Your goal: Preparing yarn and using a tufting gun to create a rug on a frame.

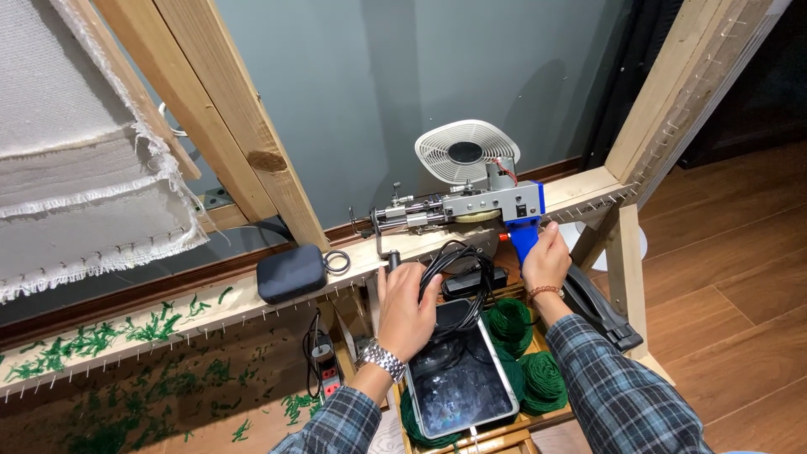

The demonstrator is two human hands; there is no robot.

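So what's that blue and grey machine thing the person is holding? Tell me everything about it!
The tufting gun has a grey metal body, a blue handle and a white round guard with wire rings on top. A thin metal nose pokes out to the left. It lies level, seemingly resting on the wooden frame rail. The right hand grips the blue handle from below. The left hand holds a bundle of black cable just under it.

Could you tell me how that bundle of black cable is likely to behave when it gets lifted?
The black cable will probably be floppy: it lies in loose loops that the left hand gathers. It looks light, but one end seems to run toward the tufting gun held by the right hand, so it may tug or snag.
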